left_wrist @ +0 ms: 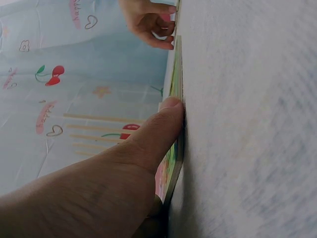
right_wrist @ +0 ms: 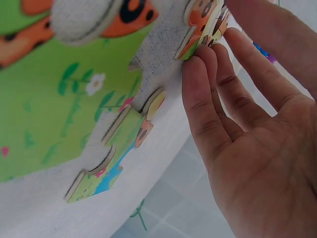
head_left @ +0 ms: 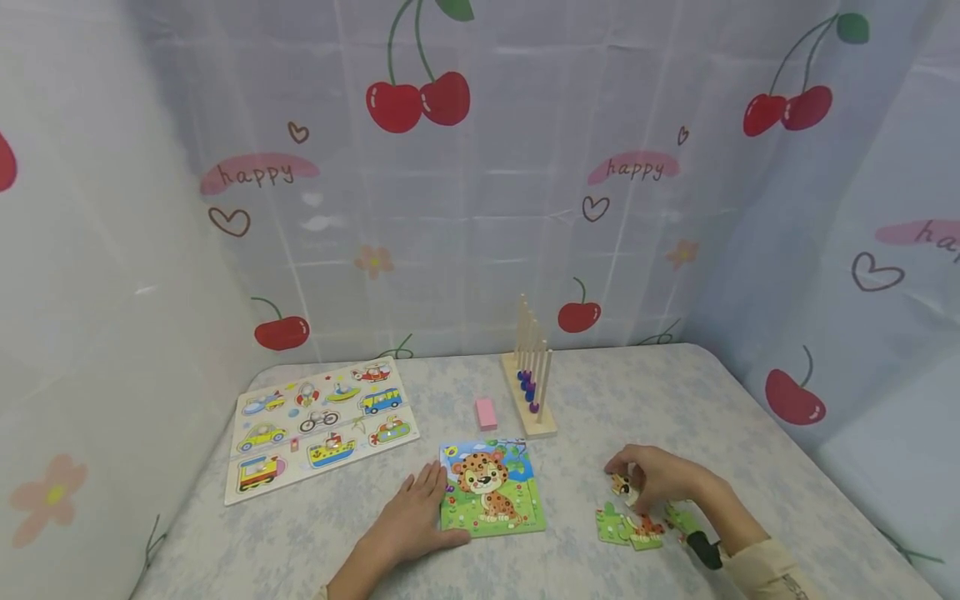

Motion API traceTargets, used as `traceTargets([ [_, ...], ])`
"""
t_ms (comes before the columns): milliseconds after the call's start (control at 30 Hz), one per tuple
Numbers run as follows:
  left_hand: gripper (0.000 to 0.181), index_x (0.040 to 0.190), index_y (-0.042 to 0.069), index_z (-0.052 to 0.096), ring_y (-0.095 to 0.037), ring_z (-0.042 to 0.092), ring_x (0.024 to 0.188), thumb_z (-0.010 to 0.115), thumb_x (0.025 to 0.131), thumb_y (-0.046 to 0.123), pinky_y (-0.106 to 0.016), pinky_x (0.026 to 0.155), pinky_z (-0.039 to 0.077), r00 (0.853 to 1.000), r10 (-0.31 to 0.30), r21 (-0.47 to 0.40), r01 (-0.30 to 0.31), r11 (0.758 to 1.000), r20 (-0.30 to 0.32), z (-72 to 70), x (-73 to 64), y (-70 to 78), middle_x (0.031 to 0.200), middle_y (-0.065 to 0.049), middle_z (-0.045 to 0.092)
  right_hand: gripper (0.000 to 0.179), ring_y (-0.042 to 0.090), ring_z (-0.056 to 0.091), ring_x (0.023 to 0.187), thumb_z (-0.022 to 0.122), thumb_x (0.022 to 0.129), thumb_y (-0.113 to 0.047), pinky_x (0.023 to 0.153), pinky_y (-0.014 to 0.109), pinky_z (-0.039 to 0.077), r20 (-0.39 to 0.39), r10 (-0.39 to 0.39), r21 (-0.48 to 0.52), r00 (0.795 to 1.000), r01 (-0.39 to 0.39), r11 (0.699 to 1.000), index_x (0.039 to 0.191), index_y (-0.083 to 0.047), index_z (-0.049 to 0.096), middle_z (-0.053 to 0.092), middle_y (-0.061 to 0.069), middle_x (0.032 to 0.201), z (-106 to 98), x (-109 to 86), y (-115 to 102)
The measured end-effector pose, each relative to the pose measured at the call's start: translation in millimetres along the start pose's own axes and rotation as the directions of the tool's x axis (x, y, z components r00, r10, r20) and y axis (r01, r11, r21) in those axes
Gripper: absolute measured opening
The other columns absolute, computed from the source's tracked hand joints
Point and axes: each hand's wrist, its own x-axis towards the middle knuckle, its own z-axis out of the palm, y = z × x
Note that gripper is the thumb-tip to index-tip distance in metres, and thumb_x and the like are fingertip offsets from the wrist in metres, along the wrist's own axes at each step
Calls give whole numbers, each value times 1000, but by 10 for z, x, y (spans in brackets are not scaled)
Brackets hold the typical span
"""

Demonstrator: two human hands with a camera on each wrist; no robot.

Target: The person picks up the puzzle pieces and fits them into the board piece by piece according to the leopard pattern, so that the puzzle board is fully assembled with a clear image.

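The left grip lies spread against one leopard puzzle; the right grip pinches at least one piece.

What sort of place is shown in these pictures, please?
Probably a children's play or learning corner, though it could be a staged setup: a leopard puzzle and a vehicle-picture board lie on the table, with cherry-printed sheeting behind.

“happy” x2, bk curtain, “ha”, rt curtain

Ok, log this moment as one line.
left hand: touches edge of leopard puzzle; right hand: holds face piece; loose pieces: on table near right hand; bead rack: beyond puzzle
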Motion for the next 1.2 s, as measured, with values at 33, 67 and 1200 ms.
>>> traceTargets([
  [33,110,150,-4,30,-35,26,148,55,79,76,-55,119,25,1000,0,0,0,1000,1,0,-3,0,159,-21,27,54,20,52,80,81,71,3,60,29,46,-1,1,4,1000,-1,1000,121,-6,61,53,10,107,2,0,4],
  [67,110,150,-4,30,-35,26,148,55,79,77,-55,119,25,1000,0,1,0,1000,1,-2,-5,0,159,-21,27,54,20,52,80,80,71,4,59,29,46,-1,2,9,1000,-2,1000,120,-6,61,53,10,107,2,0,5],
  [1200,110,150,-4,29,-36,24,149,56,79,76,-55,120,23,1000,-9,-27,9,1000,8,-27,-18,17,159,-22,25,46,16,48,72,75,73,7,56,27,43,-4,-13,25,1000,14,1000,116,-1,60,58,10,100,-78,-41,142],
])
